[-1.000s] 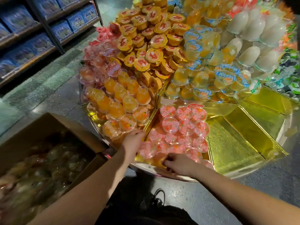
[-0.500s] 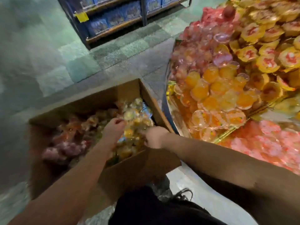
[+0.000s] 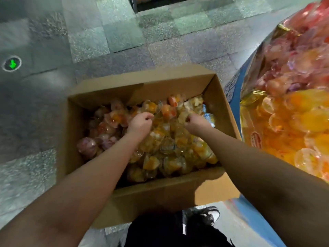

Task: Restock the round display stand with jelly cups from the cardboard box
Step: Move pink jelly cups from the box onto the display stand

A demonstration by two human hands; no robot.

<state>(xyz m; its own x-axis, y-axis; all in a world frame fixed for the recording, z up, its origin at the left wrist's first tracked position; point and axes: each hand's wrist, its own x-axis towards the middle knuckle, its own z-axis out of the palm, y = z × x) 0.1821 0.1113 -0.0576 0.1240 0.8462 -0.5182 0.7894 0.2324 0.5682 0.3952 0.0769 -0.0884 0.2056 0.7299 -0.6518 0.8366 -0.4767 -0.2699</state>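
An open cardboard box stands on the floor below me, full of loose jelly cups, orange and yellow in the middle and pink at the left. Both my hands are down inside it. My left hand has its fingers curled into the orange cups near the box's middle. My right hand pinches a pale yellow cup toward the far right corner. The round display stand fills the right edge, piled with pink and orange cups.
Grey-green tiled floor lies to the left of the box and beyond it. A green floor marker shows at the far left. My dark trousers and a black-and-white shoe are just behind the box. A dark shelf base sits at the top.
My view has swung left and down from the stand to the box. Both hands left the stand's pink cups, reached into the box and curled around cups there.
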